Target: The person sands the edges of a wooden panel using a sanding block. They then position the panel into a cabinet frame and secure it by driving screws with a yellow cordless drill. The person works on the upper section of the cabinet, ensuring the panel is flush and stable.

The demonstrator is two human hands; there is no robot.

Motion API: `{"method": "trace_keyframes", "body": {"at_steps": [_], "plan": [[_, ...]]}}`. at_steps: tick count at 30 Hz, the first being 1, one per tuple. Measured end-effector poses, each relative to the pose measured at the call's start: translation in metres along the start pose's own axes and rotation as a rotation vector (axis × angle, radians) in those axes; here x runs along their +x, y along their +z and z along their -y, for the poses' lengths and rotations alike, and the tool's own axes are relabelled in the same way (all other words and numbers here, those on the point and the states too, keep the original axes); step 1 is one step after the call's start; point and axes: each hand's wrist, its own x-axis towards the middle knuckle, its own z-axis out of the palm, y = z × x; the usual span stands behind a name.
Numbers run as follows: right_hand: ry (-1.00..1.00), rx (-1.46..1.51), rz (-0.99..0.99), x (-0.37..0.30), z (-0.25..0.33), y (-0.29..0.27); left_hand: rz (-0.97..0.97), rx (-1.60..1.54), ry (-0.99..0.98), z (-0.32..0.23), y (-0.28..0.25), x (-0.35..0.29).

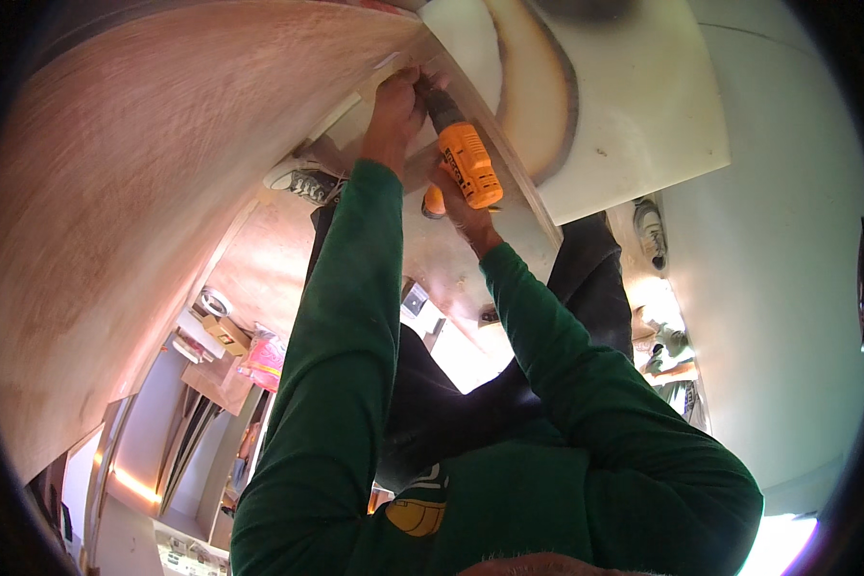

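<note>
A person in a green long-sleeved top works with both arms stretched forward toward the inner corner of a wooden structure. The right hand (463,202) is wrapped around the handle of an orange cordless drill (470,165), whose dark chuck (442,108) points up and away toward that corner. The left hand (396,106) is beside the front end of the chuck, its fingers bent in; whether they grip anything there cannot be told.

The drill is just left of a long narrow board edge (509,158) that slants down to the right. Beyond this edge lies a pale panel (658,125) with a curved brown band, and on the left a broad reddish-brown wooden panel (134,192) sweeps across the view. A laced shoe (307,181) shows near the left forearm, another shoe (650,233) at the right. Lower left are a roll of tape (215,302), a small cardboard box (225,334) and a pink bag (263,359).
</note>
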Motion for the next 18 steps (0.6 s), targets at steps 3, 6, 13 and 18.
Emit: {"method": "trace_keyframes", "body": {"at_steps": [3, 6, 13, 18], "plan": [[0.013, 0.173, 0.062, 0.008, 0.006, 0.002, -0.004, 0.112, 0.005, -0.005, 0.000, 0.004], [0.043, 0.348, 0.058, 0.014, -0.007, 0.006, -0.062, 0.059, -0.031, -0.001, -0.013, 0.012], [0.040, -0.091, 0.035, 0.012, 0.001, -0.002, -0.047, 0.110, -0.098, 0.008, -0.021, 0.017], [-0.012, -0.005, 0.037, 0.029, -0.014, -0.004, -0.047, 0.076, -0.037, 0.016, -0.021, 0.006]]}}
